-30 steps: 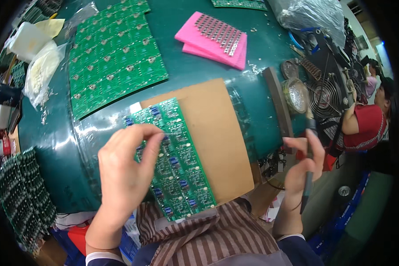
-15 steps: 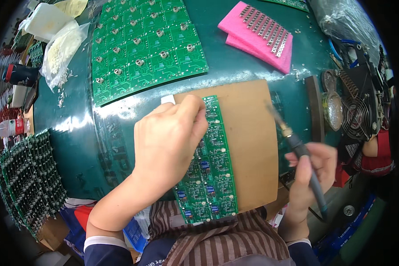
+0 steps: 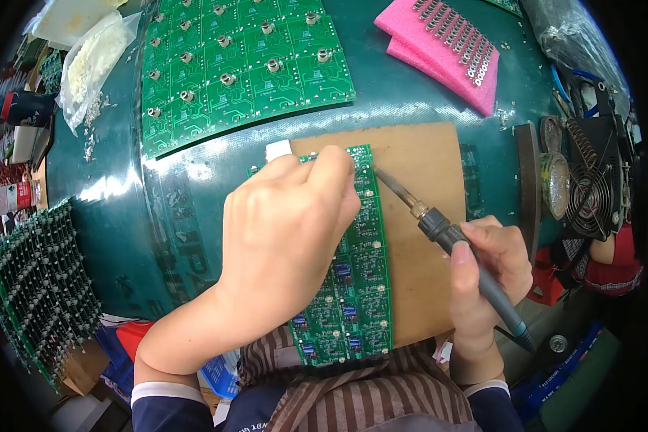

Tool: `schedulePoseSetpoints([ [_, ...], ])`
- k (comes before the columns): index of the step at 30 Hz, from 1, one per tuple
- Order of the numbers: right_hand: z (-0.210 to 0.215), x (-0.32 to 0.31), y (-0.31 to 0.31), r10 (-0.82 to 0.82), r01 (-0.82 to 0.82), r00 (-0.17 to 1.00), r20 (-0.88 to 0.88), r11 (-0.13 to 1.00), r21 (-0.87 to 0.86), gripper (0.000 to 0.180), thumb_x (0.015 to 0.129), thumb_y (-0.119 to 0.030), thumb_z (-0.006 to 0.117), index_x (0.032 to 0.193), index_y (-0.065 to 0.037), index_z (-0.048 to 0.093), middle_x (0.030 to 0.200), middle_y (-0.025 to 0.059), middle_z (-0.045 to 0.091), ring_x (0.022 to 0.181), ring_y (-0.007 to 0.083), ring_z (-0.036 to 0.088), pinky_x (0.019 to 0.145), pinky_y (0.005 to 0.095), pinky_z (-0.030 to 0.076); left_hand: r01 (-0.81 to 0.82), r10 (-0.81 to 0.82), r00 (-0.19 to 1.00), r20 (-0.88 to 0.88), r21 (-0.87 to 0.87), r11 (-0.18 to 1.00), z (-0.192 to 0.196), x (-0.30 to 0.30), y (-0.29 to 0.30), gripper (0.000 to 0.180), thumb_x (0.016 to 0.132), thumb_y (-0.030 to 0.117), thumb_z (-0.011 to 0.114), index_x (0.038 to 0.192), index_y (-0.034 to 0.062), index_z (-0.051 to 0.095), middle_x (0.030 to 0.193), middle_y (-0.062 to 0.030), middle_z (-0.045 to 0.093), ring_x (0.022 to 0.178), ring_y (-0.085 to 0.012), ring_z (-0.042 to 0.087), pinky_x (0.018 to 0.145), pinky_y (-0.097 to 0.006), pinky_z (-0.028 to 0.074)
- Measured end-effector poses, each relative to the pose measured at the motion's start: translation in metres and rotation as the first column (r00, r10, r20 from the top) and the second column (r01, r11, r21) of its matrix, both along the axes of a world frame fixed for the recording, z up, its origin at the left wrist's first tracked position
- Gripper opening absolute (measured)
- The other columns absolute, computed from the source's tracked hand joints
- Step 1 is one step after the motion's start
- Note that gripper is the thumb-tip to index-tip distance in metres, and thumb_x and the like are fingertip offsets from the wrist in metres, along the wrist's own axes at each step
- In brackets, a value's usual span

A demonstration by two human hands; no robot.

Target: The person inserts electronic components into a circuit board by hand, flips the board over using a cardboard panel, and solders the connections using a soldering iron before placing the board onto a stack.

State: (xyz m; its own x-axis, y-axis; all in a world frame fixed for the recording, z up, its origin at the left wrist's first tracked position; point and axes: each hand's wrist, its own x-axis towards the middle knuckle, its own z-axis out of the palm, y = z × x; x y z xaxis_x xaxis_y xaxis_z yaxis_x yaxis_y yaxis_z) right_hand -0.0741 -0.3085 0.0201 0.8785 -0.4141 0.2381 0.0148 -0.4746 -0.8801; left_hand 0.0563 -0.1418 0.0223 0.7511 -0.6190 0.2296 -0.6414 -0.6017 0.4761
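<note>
From the head view, the left hand (image 3: 284,248) lies flat over a long green board (image 3: 353,281) that rests on a brown card (image 3: 421,216) on the green surface (image 3: 158,216); its fingertips (image 3: 335,162) press together at the board's far end, the grip pinched on something too small to make out. A small white block (image 3: 279,150) peeks out just beyond the knuckles. The right hand (image 3: 486,277) has its grip clamped around the dark handle of a soldering iron (image 3: 446,234), held like a pen, with the metal tip reaching up and left to the board's far right corner, just beside the left fingertips. The near end of the board shows blue parts and hangs close to the person's striped apron (image 3: 367,396). Farther back on the surface lies a wide green panel (image 3: 245,65) of many small boards with round metal parts, and to its right a pink foam pad (image 3: 443,47) stuck with rows of small metal pieces. At the left edge stands a rack of boards (image 3: 39,288) packed on end, with a clear bag (image 3: 97,61) of white bits behind it. To the right of the card sit a strip of dark wood (image 3: 527,183), a round tin (image 3: 556,183) just beside it, and a black fan (image 3: 594,187); another person's red sleeve (image 3: 615,270) shows near the fan.
</note>
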Motion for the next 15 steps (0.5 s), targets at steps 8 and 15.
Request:
schedulePoseSetpoints([
  [8, 0.0006, 0.0006, -0.0002, -0.007, 0.007, 1.0, -0.002, 1.0, -0.014, 0.021, 0.078, -0.001, 0.068, 0.095, 0.002, 0.057, 0.075, 0.0097, 0.061, 0.063, 0.0144, 0.056, 0.051, 0.0245, 0.042, -0.023, 0.022, 0.999, 0.036, 0.034, 0.999, 0.0002, -0.0013, -0.002, 0.018, 0.076, 0.008, 0.067, 0.073, 0.0069, 0.049, 0.058, -0.007, 0.053, 0.06, -0.0266, 0.057, 0.05, -0.04, 0.046],
  [15, 0.0019, 0.006, 0.0003, 0.03, -0.03, 1.0, 0.009, 0.998, -0.064, 0.02, 0.076, -0.001, 0.07, 0.091, 0.003, 0.058, 0.074, 0.0117, 0.061, 0.063, 0.0178, 0.058, 0.054, 0.0278, 0.045, -0.004, -0.009, 0.989, 0.146, 0.092, 0.996, -0.002, -0.0028, -0.0043, 0.019, 0.073, 0.009, 0.066, 0.07, 0.01, 0.047, 0.056, -0.0034, 0.052, 0.058, -0.0222, 0.055, 0.046, -0.037, 0.044],
])
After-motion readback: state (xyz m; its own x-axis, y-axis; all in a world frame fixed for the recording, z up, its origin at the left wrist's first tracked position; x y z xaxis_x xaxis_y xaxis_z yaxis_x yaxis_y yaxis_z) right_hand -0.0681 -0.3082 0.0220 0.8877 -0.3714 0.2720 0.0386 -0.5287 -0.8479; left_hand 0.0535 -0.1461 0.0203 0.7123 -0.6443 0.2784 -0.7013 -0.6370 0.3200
